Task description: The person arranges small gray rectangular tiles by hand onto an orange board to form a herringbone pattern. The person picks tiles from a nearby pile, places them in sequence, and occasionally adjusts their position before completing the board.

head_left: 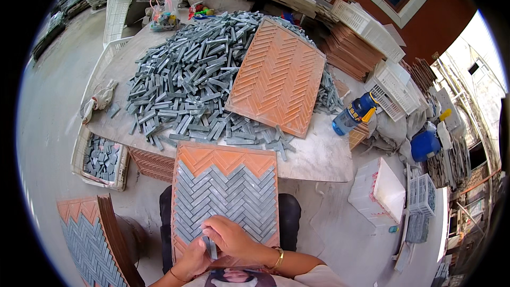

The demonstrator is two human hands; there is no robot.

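Note:
An orange moulded tray [223,157] with a herringbone pattern rests across my lap. Grey stone strips [228,196] fill the zigzag slots over its middle, while bare orange slots show along the far edge. Low over its near part, my left hand [195,260] is closed around a few loose grey stone strips [211,247] held on end. Just above them my right hand [231,238] is closed, its thumb and fingertips pinched together near the tray's surface. Whatever sits between those fingertips is hidden. A bracelet circles the right wrist.
A big heap of grey strips [186,74] covers the table [324,154] ahead, with an empty orange tray [281,77] leaning on it. At right stand a blue bottle [355,114] and a white foam box [374,191]. Filled trays [95,244] are stacked at left, below a crate [98,159].

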